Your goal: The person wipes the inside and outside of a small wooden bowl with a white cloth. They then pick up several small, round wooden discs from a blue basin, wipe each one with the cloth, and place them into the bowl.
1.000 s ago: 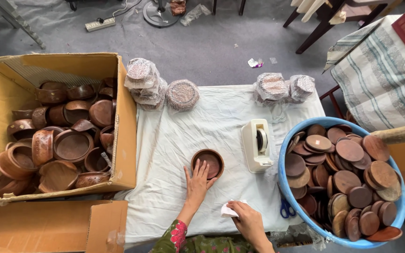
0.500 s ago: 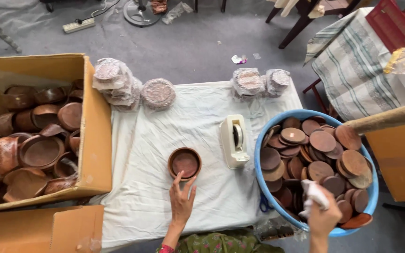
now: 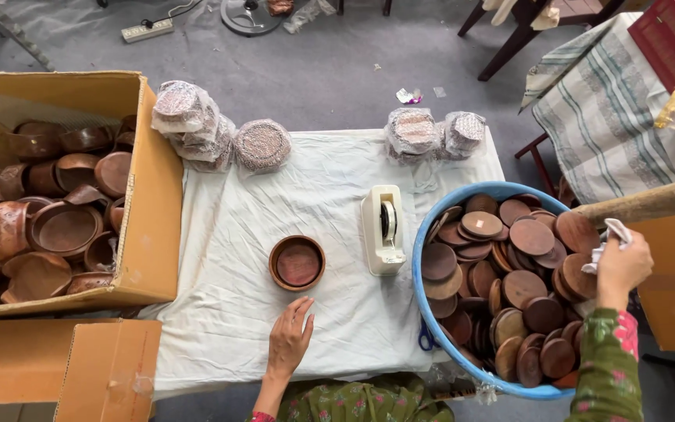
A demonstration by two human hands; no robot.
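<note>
— Two hands are showing on my feed. The left hand (image 3: 291,337) is lying flat on the white cloth (image 3: 220,234), palm down, fingers stretched forward and a little spread, gripping nothing.

— Where is it sitting against the bowl?

— I am seeing it just short of the bowl (image 3: 297,263), near but not touching. The bowl is a round brown wooden one, standing upright on the cloth, between the cardboard box (image 3: 150,227) and the tape dispenser (image 3: 383,228).

— And the other one?

— The right hand (image 3: 623,264) is hanging raised over the far right rim of the blue tub (image 3: 425,312), forearm in a green flowered sleeve (image 3: 607,367) rising straight up from the bottom edge. Its fingers are curling tight around a crumpled white rag (image 3: 607,242), which is sticking out at the top of the fist.

— What is under it?

— The tub is lying full of flat brown wooden lids (image 3: 509,273), piled loosely. I cannot tell whether the hand is touching any of them.

— Anything else I should be noting?

— The box on the left is holding many more brown bowls (image 3: 56,219), tumbled at all angles. Along the far edge of the cloth, plastic-wrapped bundles (image 3: 197,129) are sitting in two groups, well apart from both hands. A blue scissors handle (image 3: 425,341) is peeking out beside the tub.
</note>
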